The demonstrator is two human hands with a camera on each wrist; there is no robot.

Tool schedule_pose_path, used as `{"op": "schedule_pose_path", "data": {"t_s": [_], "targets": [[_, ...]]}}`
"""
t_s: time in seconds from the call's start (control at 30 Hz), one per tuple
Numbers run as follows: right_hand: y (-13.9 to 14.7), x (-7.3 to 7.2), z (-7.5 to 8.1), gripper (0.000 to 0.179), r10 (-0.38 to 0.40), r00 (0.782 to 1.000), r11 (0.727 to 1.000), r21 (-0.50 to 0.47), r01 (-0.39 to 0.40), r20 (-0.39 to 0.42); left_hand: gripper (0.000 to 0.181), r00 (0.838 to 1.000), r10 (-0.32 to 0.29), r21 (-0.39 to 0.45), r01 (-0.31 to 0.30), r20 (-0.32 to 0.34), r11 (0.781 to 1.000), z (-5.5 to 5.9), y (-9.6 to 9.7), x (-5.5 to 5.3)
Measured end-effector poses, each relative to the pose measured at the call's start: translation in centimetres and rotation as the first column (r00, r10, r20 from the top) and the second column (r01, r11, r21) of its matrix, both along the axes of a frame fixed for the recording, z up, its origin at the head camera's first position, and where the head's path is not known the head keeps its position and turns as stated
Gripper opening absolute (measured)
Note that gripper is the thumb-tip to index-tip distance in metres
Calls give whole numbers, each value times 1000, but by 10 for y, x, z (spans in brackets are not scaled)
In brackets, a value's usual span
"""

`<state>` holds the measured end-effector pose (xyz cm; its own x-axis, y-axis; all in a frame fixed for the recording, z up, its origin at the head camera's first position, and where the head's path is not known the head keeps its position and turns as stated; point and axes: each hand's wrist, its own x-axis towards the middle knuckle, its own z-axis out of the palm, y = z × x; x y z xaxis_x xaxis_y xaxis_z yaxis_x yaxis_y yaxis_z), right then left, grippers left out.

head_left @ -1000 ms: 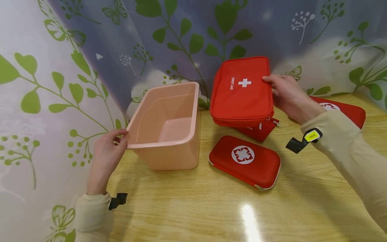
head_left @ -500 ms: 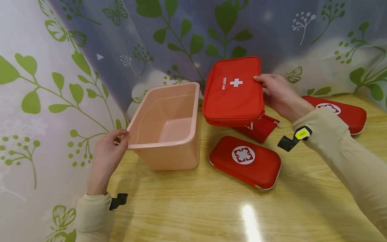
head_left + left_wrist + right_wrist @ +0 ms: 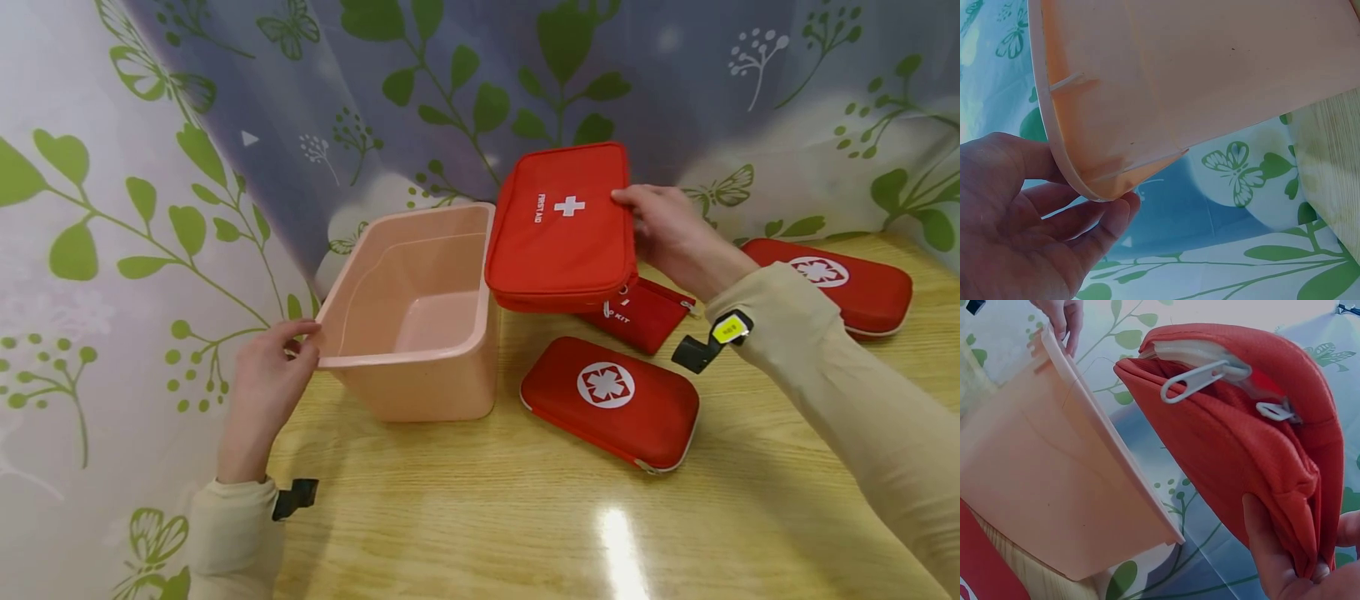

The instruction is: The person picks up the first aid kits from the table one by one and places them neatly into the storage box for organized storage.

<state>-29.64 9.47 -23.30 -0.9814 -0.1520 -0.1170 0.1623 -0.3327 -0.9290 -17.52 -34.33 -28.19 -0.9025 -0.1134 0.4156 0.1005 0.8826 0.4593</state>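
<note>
In the head view my right hand (image 3: 667,225) grips the right edge of a red first aid bag (image 3: 562,225) with a white cross. The bag is held up, its left edge overlapping the right rim of a pink plastic bin (image 3: 420,392). White zipper pulls (image 3: 1194,381) hang at the bag's end in the right wrist view. My left hand (image 3: 273,375) pinches the bin's near left corner; in the left wrist view, thumb and fingers are on either side of the rim (image 3: 1060,150). The inside of the bin shows no contents.
A red hard-shell first aid case (image 3: 611,404) lies in front of the bag on the wooden table (image 3: 450,517). Partly under the bag is a flat red kit pouch (image 3: 637,321). Another red case (image 3: 862,287) sits at the right, behind my forearm. Patterned cloth (image 3: 420,83) backs the table.
My right hand has carried the first aid bag leftward to the bin's right rim, uncovering more of the pouch below. The left hand stays on the bin's corner.
</note>
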Motion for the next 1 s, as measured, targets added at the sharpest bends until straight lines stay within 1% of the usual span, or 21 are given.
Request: {"op": "schedule_pose_path", "data": {"t_s": [0.17,0.37,0.5,0.6,0.67,0.83,1.0], "targets": [[-6,0,0,29,20,1000,1000,-3,-20,-13,31,1000,-1,5,1,-5,1000,-1,0,0],[-14,0,2,25,27,1000,1000,8,-27,-15,31,1000,-5,4,5,-8,1000,0,0,0],[-18,1,3,32,43,999,999,14,-43,-3,31,1000,-4,3,4,-3,1000,0,0,0],[-19,2,4,40,55,998,998,19,-55,-2,31,1000,-4,-3,4,-11,1000,0,0,0],[-20,1,3,42,60,998,998,25,-60,-8,31,1000,-5,-5,5,-16,1000,0,0,0],[-27,0,2,33,65,998,997,52,-64,-21,31,1000,-3,1,3,-9,1000,0,0,1],[-35,-3,3,26,53,999,997,51,-52,-3,31,1000,-2,7,2,0,1000,0,1,2]]}}
